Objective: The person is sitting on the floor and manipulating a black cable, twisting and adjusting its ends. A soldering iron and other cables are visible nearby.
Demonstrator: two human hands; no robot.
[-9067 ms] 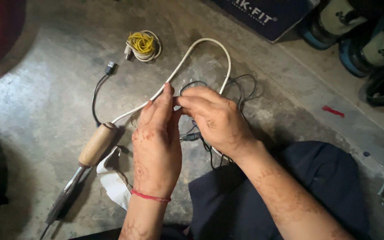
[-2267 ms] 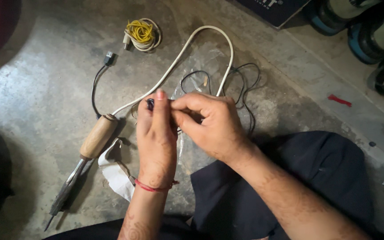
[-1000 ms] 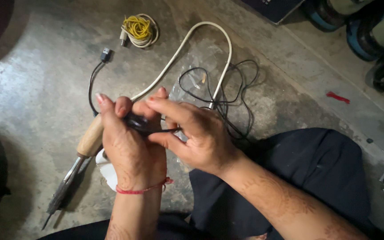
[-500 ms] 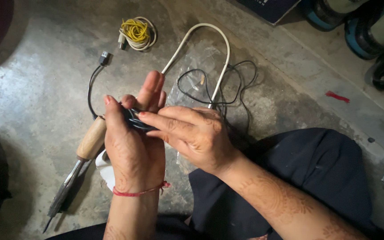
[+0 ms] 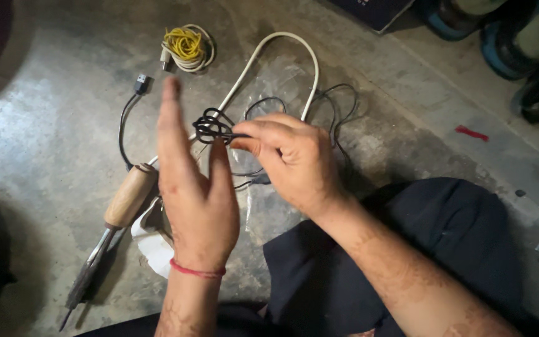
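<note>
Two hands meet — right hand (image 5: 294, 165) pinches coiled black wire (image 5: 210, 128); left hand (image 5: 194, 193) open, fingers spread.

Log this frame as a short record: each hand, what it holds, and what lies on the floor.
left hand: open, fingers up, beside the black wire loops
right hand: pinching the coiled thin black wire
floor, left: soldering iron with wooden handle on a white cable
floor, top: yellow wire bundle
floor, right: small red piece
under hands: clear plastic bag
</note>
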